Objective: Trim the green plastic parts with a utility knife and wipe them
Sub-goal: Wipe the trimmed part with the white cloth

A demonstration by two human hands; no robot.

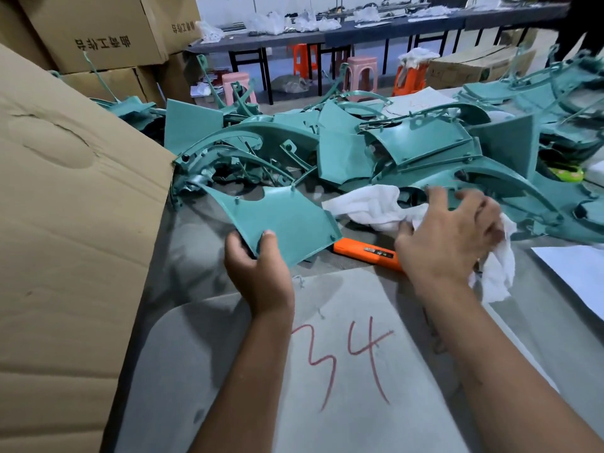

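Left hand: the left hand (258, 273) grips the near corner of a flat green plastic panel (281, 217), thumb on its upper face and fingers curled beneath, lifting the piece at a tilt above the grey surface (183, 256).
Green panel: it fans out away from the grip toward the heap of green plastic parts (408, 152), its far edge bearing a curved cut-out and small pegs.
Right hand: the right hand (451, 237) hovers palm down, fingers spread and loosely bent, over a white cloth (369, 204); whether it actually holds the cloth cannot be told, though folds of it show on both sides of the hand.
Utility knife: an orange utility knife (366, 251) lies on the surface just right of the panel's lower corner, its rear end hidden under the right hand.
Cloth: it trails from the heap's near edge, past the knife, to beneath the right palm.
Heap: curved fenders and angular panels lie piled beyond the held panel, across the width of the surface.
Nearer than the panel: a grey sheet marked "34" in red (343, 358).
Left of the panel: a large cardboard box flap (75, 223).
Beyond the heap: pink and orange stools (361, 76) beside a long dark bench.
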